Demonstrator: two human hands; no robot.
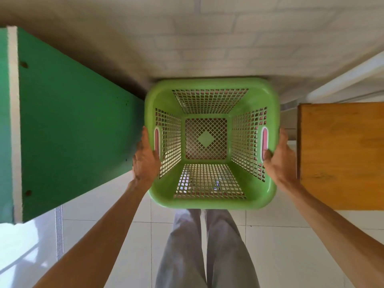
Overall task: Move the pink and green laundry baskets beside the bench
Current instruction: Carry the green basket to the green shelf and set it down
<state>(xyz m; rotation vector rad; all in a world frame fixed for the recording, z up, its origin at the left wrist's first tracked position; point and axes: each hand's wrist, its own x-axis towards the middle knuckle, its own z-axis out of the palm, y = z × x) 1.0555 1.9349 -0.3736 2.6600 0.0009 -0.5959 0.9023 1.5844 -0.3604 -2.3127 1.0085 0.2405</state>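
A green laundry basket (212, 84) with perforated walls fills the middle of the head view, seen from straight above. Pink shows through its two handle slots and its mesh, so the pink basket (264, 140) seems nested under it. My left hand (145, 159) grips the left rim at the handle slot. My right hand (278, 159) grips the right rim at the other slot. The baskets sit between the green bench (72, 132) on the left and a wooden surface on the right, close to the wall.
A wooden table or stool top (340, 154) is just right of the basket. A white brick wall (207, 38) rises behind. White floor tiles (280, 246) and my grey-trousered legs (207, 246) are below. A white rail (342, 80) runs at the upper right.
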